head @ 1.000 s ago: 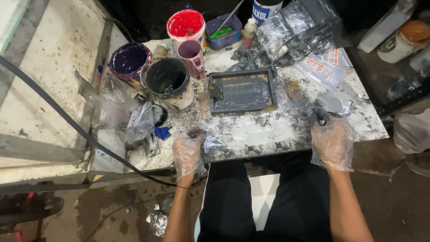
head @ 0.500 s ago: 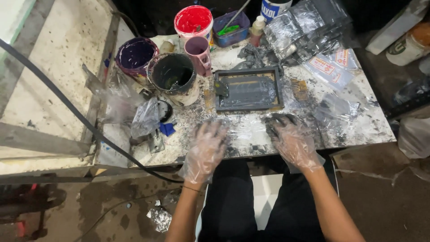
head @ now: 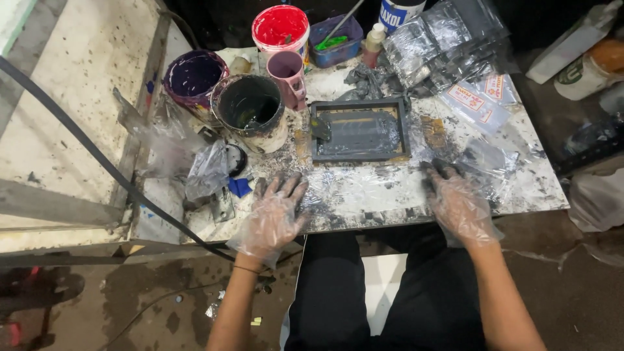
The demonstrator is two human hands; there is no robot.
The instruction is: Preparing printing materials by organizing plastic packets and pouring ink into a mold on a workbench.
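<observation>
Both my hands wear thin clear plastic gloves smeared with dark ink. My left hand (head: 273,214) lies flat with fingers spread on the ink-stained tabletop (head: 364,195), just below a black paint can (head: 250,110). My right hand (head: 458,201) rests on the table's right part, its fingertips on a clear plastic bag (head: 487,159). Neither hand holds anything. A small dark printing frame (head: 359,130) lies between and beyond the hands.
A red paint tub (head: 279,27), a purple tub (head: 192,77), a mauve cup (head: 287,70) and a blue tray (head: 336,39) stand at the back. A stack of printed clear bags (head: 455,39) lies at the back right. A black hose (head: 97,156) crosses the left side.
Both hands have shifted on the table: the left moved right and forward to lie flat, the right moved back out toward the bag on the right after being near the middle.
</observation>
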